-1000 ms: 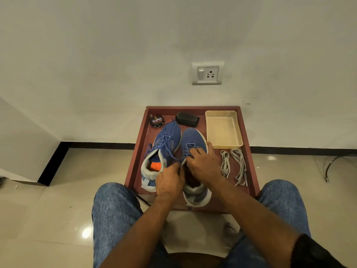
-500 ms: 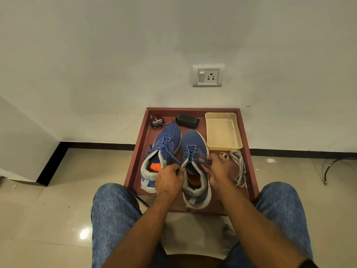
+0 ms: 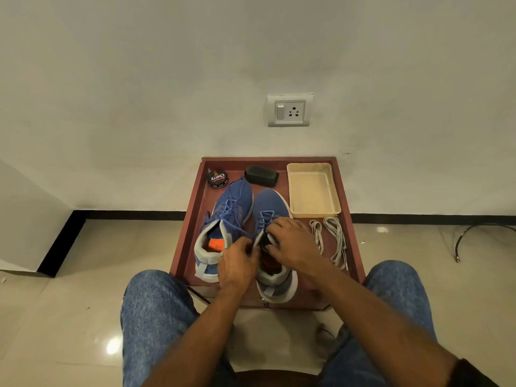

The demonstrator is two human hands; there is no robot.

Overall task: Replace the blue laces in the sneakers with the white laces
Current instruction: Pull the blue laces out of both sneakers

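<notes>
Two blue sneakers stand side by side in a reddish-brown tray [image 3: 186, 238], toes toward the wall. The left sneaker [image 3: 223, 219] keeps its blue laces threaded. The right sneaker [image 3: 272, 202] has a blue lace [image 3: 264, 219] in its far eyelets. My left hand [image 3: 237, 265] pinches a blue lace end at that shoe's left edge. My right hand [image 3: 293, 241] lies over its tongue with curled fingers on the lacing; what they grasp is hidden. Two white laces [image 3: 332, 238] lie folded to the right of the shoes.
At the tray's back stand a round black polish tin [image 3: 217, 178], a black brush [image 3: 261, 175] and a shallow cream tray [image 3: 313, 189]. The tray sits against a white wall with a socket [image 3: 289, 110]. My knees in jeans flank its near edge on a tiled floor.
My right hand, which had drawn a lace out to the right half a second ago, has come back onto the right sneaker's tongue. My left hand stays at the shoe's left edge.
</notes>
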